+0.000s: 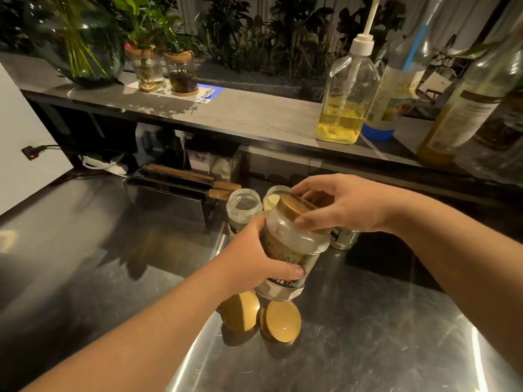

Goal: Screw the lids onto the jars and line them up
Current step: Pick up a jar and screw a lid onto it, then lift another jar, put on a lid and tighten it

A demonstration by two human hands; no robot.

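A steel counter [99, 264] fills the lower part of the view, bare and reflective on the left and along the near right, which is where the free room lies; at the back it ends under a long grey shelf [240, 114] whose front edge overhangs the work area. On that shelf stand a large glass vase of stems [76, 43] at the left, two small plant jars [164, 69] beside it, and at the right a pump bottle of yellow liquid [345, 97] among several taller bottles [464, 108]. Under the shelf, a dark metal holder [169, 193] with wooden-handled tools sits at the back of the counter, just left of the jars. The left hand [254, 261] is wrapped around the body of a clear labelled jar [291, 250], holding it tilted above the counter, thumb across the label. The right hand [345, 207] is cupped over the gold lid [291, 207] on that jar's mouth, fingers curled around its rim. Behind the held jar stand three more jars: an open one [243, 206] at the left, a second open one [276, 195] partly hidden by the fingers, and a third [343, 239] mostly hidden below the right wrist. Two loose gold lids [260, 315] lie flat on the counter just in front of the held jar, touching each other.
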